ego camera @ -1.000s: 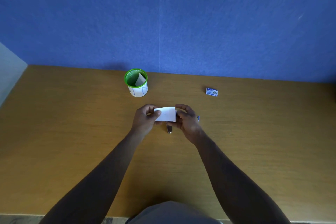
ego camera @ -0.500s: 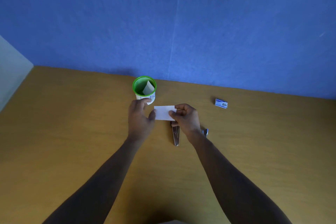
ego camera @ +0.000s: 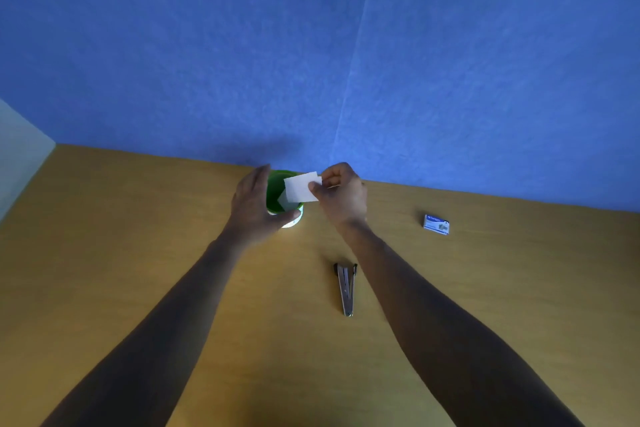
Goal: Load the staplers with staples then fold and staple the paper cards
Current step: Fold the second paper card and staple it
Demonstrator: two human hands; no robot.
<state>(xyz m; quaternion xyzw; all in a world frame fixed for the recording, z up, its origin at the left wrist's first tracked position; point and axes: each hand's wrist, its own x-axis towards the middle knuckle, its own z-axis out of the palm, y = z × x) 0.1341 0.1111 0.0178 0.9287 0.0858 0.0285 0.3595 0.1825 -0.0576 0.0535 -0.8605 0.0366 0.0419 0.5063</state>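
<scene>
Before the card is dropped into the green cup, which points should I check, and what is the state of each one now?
1. Right hand pinches the white card: ok.
2. Card is over the green cup: ok.
3. Left hand steadies the cup: ok.
4. Card is stapled: cannot tell.
5. Room in the cup, which already holds a card: cannot tell.
6. Stapler lies clear of both arms: ok.

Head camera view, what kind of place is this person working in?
Probably a plain desk or craft workstation set against a wall. A bare wooden tabletop meets a blue wall, and on it lie a stapler, a small box of staples and a green-rimmed cup holding paper cards.
</scene>
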